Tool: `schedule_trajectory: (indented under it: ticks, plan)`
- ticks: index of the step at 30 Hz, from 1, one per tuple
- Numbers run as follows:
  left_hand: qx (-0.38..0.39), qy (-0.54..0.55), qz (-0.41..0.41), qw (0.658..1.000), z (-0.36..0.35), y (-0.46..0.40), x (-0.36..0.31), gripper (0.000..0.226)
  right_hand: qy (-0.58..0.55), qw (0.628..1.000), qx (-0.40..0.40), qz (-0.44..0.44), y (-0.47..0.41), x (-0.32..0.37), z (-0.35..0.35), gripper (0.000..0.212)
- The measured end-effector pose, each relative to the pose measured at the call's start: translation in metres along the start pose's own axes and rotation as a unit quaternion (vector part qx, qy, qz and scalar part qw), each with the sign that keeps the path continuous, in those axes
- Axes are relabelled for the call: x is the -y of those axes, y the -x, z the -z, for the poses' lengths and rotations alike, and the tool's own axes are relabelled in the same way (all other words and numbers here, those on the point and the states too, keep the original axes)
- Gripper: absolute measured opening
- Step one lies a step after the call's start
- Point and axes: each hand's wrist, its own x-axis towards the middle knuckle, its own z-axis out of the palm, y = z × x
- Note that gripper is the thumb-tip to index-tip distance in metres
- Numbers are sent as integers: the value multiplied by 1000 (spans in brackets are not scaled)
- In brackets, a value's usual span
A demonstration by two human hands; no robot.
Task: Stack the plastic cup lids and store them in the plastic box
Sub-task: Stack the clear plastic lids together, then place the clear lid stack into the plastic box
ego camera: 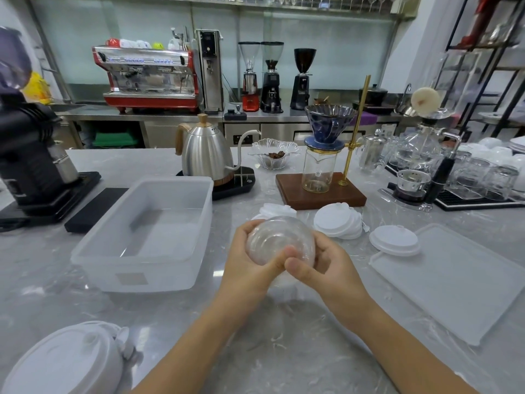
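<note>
Both forearms are bare to the frame's edge, and the hands (287,265) wear no gloves or rings.

Both forearms reach fwd, converging at frame ctr, left hand (250,260) fingers curled, thumb up top, right hand (321,263) fingers curled opp. side, thumbs touching, both gripping same item

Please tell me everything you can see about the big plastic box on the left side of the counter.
The plastic box is a deep, rectangular tub of frosted, translucent white plastic with rounded corners and a thick rim. It stands upright and open on the grey marble counter, left of the hands, which do not touch it. No lids can be seen inside. A pale label sits on its near wall. A flat translucent lid, seemingly the box's own, lies to the right on the counter.
</note>
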Motion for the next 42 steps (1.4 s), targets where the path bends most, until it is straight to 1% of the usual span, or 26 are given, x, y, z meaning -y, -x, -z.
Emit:
schedule_trajectory:
  ticks: [2,4,6,8,12,14,16,18,21,24,26,28,31,34,38,40,42]
  plan:
    - [16,21,15,1000,1,0,-2,70,-14,1000,-10,-9,-1,1,2,53]
    - [30,81,52,995,3,-2,-6,56,-40,999,-24,-23,-3,2,5,50]
    - [39,103,74,991,6,-4,-9,50,-58,997,-32,-37,-5,0,9,44]
    - [46,93,78,992,9,-5,-9,54,-57,997,-29,-44,-6,-1,11,41]
    - [38,86,80,992,14,-6,-10,45,-47,998,-20,-47,-5,-1,10,51]
    - [34,77,73,994,15,-6,-11,48,-51,997,-19,-51,-5,0,10,54]
    - [31,71,63,995,13,-5,-14,52,-66,996,-12,-52,-5,2,11,51]
    - [27,68,56,996,12,-4,-18,51,-77,996,-7,-53,-5,6,11,46]
    - [24,74,45,996,15,-3,-26,46,-80,996,3,-44,-7,14,7,46]
    - [19,92,40,995,18,-3,-39,51,-71,997,6,-43,-12,27,0,52]
    - [16,102,36,994,21,-4,-48,54,-71,997,10,-41,-16,37,-5,51]
    - [18,109,23,994,27,-5,-58,53,-73,996,25,-36,-22,47,-12,48]
    - [8,104,-12,994,46,-4,-80,48,-84,995,50,-24,-33,64,-30,54]
    - [-12,78,-36,996,71,-5,-101,47,-101,993,65,-20,-45,78,-55,59]
    - [-53,43,-34,997,104,-9,-119,44,-86,991,97,-31,-68,90,-88,51]
    - [-81,30,-22,996,124,-13,-124,45,-54,992,106,-34,-83,89,-107,39]
    - [-114,27,6,993,139,-21,-126,37,-20,994,98,-32,-99,87,-123,26]
